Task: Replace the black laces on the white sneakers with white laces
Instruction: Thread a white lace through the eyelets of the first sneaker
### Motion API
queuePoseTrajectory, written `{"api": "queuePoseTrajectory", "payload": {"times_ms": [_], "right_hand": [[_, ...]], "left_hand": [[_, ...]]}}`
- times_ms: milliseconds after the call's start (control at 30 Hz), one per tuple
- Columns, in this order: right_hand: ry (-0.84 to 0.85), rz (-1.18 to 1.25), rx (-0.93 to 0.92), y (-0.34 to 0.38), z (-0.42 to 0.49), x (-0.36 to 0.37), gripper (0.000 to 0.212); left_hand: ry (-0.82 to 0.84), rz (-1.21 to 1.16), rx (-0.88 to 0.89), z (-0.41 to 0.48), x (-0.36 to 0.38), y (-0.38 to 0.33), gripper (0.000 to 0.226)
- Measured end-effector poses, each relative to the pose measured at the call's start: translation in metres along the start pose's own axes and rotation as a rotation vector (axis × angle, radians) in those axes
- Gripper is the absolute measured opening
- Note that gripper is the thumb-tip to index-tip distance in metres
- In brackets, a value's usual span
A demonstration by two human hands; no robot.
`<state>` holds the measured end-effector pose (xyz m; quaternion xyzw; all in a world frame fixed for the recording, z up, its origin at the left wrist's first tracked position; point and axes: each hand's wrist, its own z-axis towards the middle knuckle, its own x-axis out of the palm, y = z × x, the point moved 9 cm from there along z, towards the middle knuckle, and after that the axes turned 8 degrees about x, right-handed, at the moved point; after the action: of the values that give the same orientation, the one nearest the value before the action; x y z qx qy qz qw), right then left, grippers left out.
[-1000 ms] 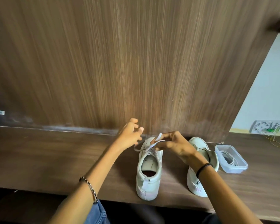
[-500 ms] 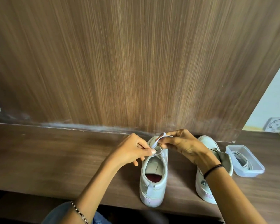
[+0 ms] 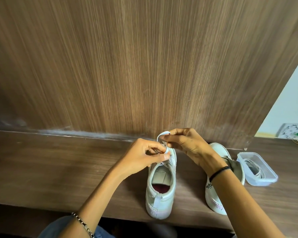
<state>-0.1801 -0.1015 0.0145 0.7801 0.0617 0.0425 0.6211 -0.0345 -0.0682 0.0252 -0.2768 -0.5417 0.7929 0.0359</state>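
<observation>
Right grip (image 3: 186, 145) on lace (image 3: 162, 133); tub (image 3: 258, 182) nearby

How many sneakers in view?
2. One sneaker at centre, heel toward camera, its lace pinched by left hand and right hand; the other sneaker right of it, partly behind the right forearm, beside the box.

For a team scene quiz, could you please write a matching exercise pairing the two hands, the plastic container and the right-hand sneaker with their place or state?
Things:
1 left hand
2 right hand
3 plastic container
4 right-hand sneaker

States:
a holds a coiled lace
b pinches a raised loop of white lace
c partly hidden behind the right forearm
d pinches the lace low, at the middle sneaker

Pairs: 1-d; 2-b; 3-a; 4-c
</observation>
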Motion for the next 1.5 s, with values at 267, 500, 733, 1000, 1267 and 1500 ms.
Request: {"api": "queuePoseTrajectory", "payload": {"times_ms": [267,500,733,1000,1267,1500], "right_hand": [[-0.007,-0.008,-0.002,0.012,-0.001,0.003,0.014],[-0.251,0.210,-0.011,-0.002,0.000,-0.028,0.002],[-0.464,0.014,-0.083,-0.027,0.001,-0.051,0.008],[-0.479,-0.650,-0.148,-0.026,-0.007,-0.030,0.025],[-0.291,-0.406,-0.326,0.009,-0.061,0.001,0.036],[-0.238,-0.683,-0.421,0.006,-0.070,0.016,0.027]], "left_hand": [[0.138,0.645,0.183,0.004,0.010,-0.008,0.020],[0.208,0.984,0.363,0.008,0.020,-0.023,0.035],[-0.013,1.134,0.693,-0.006,0.022,-0.047,0.023],[-0.069,0.987,0.666,-0.020,0.021,-0.045,0.018],[-0.013,-0.070,-0.362,-0.008,0.009,0.022,0.032],[-0.017,-0.239,-0.474,-0.011,0.011,0.032,0.038]]}}
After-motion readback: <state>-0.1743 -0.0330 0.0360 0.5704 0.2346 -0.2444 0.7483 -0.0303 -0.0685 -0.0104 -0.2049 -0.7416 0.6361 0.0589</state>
